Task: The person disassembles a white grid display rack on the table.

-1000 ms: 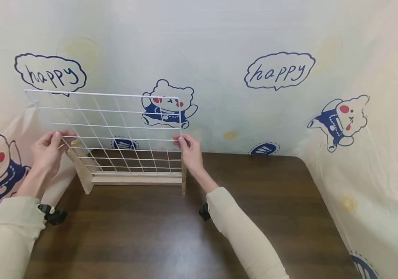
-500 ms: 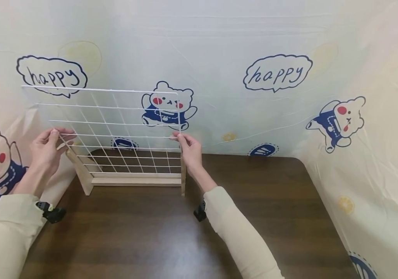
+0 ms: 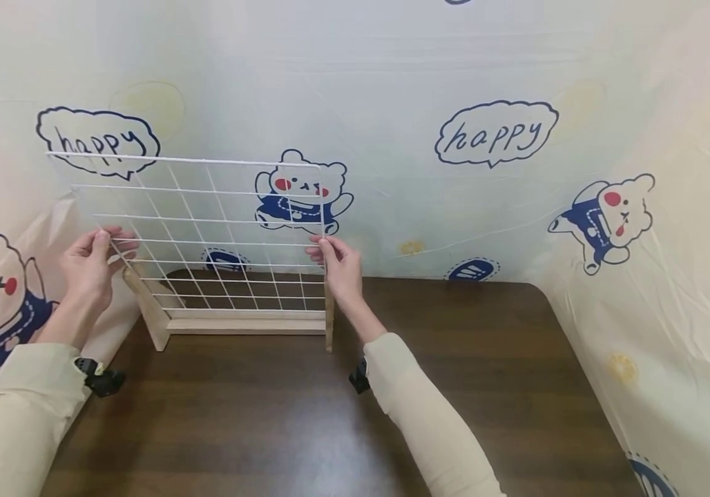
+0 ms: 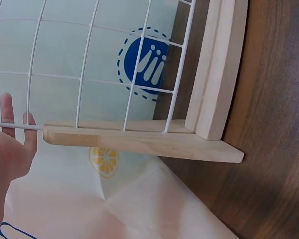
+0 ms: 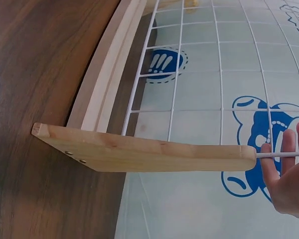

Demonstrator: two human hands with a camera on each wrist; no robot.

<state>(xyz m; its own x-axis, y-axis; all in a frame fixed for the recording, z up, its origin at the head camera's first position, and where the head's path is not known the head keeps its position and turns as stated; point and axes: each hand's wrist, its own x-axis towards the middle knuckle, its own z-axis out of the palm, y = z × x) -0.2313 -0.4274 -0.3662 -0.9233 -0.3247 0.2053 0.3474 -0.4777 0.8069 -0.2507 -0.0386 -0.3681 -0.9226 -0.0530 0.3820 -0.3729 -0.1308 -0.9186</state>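
Note:
A white wire grid panel leans back between the two side pieces of a pale wooden stand, its lower edge close over the stand's crossbar. My left hand pinches the panel's left edge wire between thumb and fingers, just above the left wooden side piece. On the other side, my right hand pinches the right edge wire above the right side piece. In the left wrist view, fingers show behind the wire. Two screw heads mark the right side piece in the right wrist view.
The stand is on the left back part of a dark brown wooden table. A pale cloth backdrop printed with bears and "happy" bubbles hangs behind and along both sides of the table.
The panel's top edge has risen slightly against the backdrop, with both hands still pinching its sides. The wooden stand keeps its place on the table.

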